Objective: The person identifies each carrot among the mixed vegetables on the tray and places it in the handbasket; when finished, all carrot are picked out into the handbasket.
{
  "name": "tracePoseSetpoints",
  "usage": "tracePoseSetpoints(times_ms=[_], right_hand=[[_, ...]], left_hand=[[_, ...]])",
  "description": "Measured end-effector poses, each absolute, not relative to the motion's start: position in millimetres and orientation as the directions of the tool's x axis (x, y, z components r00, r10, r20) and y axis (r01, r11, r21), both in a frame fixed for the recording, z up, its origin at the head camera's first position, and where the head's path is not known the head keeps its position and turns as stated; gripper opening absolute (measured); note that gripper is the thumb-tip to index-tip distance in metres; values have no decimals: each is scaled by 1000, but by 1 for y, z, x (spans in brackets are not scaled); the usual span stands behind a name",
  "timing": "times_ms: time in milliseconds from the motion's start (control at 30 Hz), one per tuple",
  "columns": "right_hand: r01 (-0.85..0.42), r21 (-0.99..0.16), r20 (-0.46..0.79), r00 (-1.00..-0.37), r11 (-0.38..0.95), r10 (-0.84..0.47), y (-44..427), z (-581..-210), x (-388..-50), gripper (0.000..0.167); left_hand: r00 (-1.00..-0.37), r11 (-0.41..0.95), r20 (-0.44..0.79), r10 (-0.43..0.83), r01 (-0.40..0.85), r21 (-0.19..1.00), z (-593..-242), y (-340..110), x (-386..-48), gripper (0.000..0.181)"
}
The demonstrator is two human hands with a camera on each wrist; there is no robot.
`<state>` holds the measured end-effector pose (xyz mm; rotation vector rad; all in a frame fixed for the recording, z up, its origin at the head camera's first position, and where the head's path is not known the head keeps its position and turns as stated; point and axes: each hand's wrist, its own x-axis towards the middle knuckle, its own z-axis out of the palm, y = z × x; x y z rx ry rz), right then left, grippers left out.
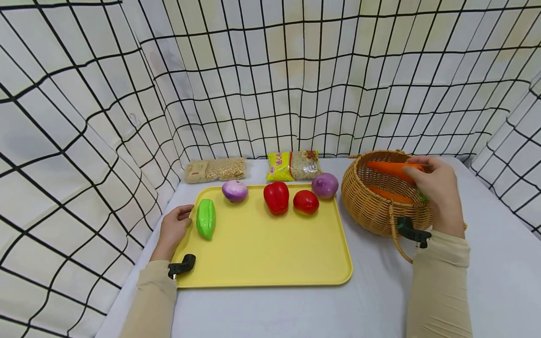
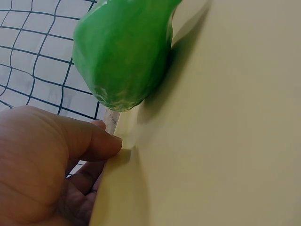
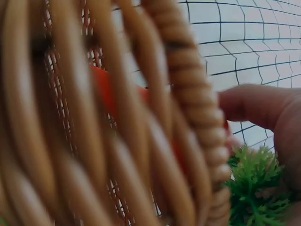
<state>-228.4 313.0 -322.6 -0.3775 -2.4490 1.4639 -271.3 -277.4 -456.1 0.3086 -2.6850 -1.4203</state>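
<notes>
My right hand (image 1: 440, 190) pinches an orange carrot (image 1: 390, 169) by its thick end, holding it at the mouth of a wicker basket (image 1: 362, 209). Inside the basket lies a second carrot (image 1: 390, 195). Green leafy tops (image 3: 256, 183) show beneath the right palm; weave hides much of the orange in the right wrist view. My left hand (image 1: 172, 231) grips the left rim of a yellow tray (image 1: 262, 253), thumb on top and fingers outside. Close by, on the tray, lies a green ridged fruit (image 1: 205, 219) like a star fruit.
Along the tray's far side are a cut purple onion (image 1: 235, 191), a red bell pepper (image 1: 276, 198), a red tomato (image 1: 306, 202) and a whole onion (image 1: 325, 186). Behind them lie a bag of beans (image 1: 216, 170) and a yellow-clear food packet (image 1: 293, 165). Black netting surrounds the table.
</notes>
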Motion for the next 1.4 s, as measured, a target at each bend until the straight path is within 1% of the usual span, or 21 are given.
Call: tracePoseSetpoints(times_ms=[133, 233, 333, 633, 933, 1133, 1300, 1400], right_hand=[[113, -805, 59, -962, 583, 268, 317, -327, -229, 57], [107, -739, 60, -973, 665, 224, 317, -328, -230, 58], [86, -698, 77, -978, 711, 194, 316, -328, -231, 57], [63, -670, 85, -983, 740, 160, 312, -329, -233, 60], [38, -586, 56, -995, 809, 87, 311, -328, -233, 55], [45, -582, 77, -991, 812, 109, 309, -330, -233, 56], [40, -573, 88, -990, 819, 109, 310, -330, -233, 60], [37, -583, 90, -990, 811, 110, 309, -330, -233, 59]], left_hand=[[-976, 544, -19, -219, -138, 828, -455, -277, -271, 46], [-976, 541, -20, -216, -137, 830, -455, -277, -271, 47], [-976, 544, -17, -219, -137, 828, -455, -276, -271, 46], [-973, 550, -13, -229, -140, 823, -456, -276, -272, 46], [-973, 537, -32, -228, -153, 830, -456, -276, -271, 45], [-976, 538, -20, -215, -136, 832, -456, -277, -270, 45], [-979, 542, -9, -203, -119, 832, -456, -278, -271, 46], [-979, 542, -4, -203, -115, 833, -456, -279, -270, 46]])
